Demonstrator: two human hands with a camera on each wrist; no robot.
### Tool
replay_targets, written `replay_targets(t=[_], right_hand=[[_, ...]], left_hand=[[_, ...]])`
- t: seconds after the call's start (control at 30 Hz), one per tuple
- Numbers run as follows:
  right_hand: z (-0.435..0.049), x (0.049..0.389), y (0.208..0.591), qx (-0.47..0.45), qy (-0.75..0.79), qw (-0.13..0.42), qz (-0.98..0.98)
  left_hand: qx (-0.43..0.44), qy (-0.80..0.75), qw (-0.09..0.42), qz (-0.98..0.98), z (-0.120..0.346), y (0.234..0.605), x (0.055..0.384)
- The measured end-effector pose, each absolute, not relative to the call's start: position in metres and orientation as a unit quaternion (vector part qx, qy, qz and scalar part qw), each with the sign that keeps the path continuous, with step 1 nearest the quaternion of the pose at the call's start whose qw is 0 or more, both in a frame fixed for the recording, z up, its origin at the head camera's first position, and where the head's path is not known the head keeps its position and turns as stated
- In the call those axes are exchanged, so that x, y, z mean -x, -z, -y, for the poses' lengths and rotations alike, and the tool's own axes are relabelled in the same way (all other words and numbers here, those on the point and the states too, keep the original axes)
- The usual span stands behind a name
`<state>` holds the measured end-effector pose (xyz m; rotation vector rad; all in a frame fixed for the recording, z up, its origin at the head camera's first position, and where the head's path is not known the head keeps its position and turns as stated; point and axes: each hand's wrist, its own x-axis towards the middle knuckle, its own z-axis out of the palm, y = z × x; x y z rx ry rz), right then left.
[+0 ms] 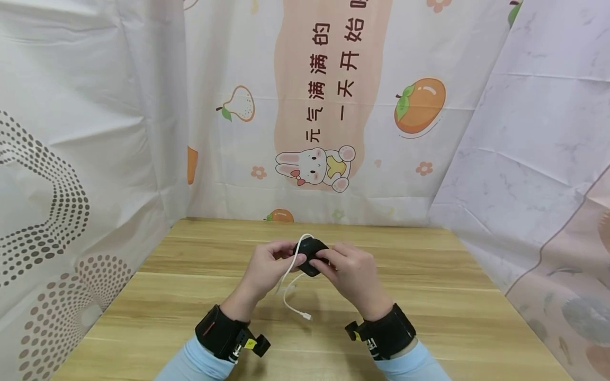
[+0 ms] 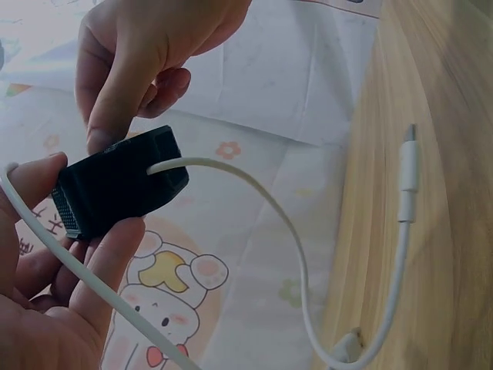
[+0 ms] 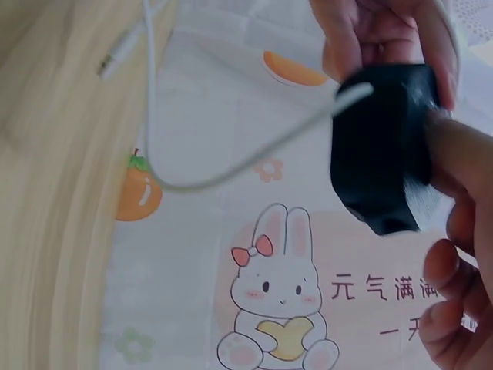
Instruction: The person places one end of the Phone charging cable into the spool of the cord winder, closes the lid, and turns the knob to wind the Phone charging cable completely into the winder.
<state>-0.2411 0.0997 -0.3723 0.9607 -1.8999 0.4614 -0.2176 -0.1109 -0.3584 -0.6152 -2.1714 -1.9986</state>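
A small black block-shaped device (image 1: 311, 248) is held up over the table between both hands. One side of it shows a fine mesh in the left wrist view. A white cable (image 2: 189, 162) comes out of one of its faces and hangs in a loop, with a slim plug (image 2: 409, 166) at its end. My left hand (image 1: 267, 267) grips the device between thumb and fingers, and another stretch of white cable runs across that hand. From the other side, my right hand (image 1: 351, 270) pinches the device's edge between thumb and fingers.
The wooden table (image 1: 405, 296) lies below the hands. A printed white curtain (image 1: 229, 153) with fruit and a rabbit hangs at its back, with more sheets down the left and right sides. Each wrist wears a black strap (image 1: 221, 333) with a small camera.
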Motion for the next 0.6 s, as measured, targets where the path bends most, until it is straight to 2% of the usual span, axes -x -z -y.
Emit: replay_targets(t=[0.23,0.43,0.6], right_hand=[[-0.092,0.24,0.379,-0.366,-0.195,0.48,0.773],[-0.087,0.237,0.382,-0.347,-0.208,0.46,0.791],[-0.085,0.236,0.384,-0.328,-0.222,0.448,0.802]], left_hand=[[0.202,0.658,0.097,0.719,0.111,0.373,0.228],[0.205,0.656,0.114,0.718,0.11,0.386,0.238],[0.215,0.617,0.158,0.74,0.11,0.389,0.238]])
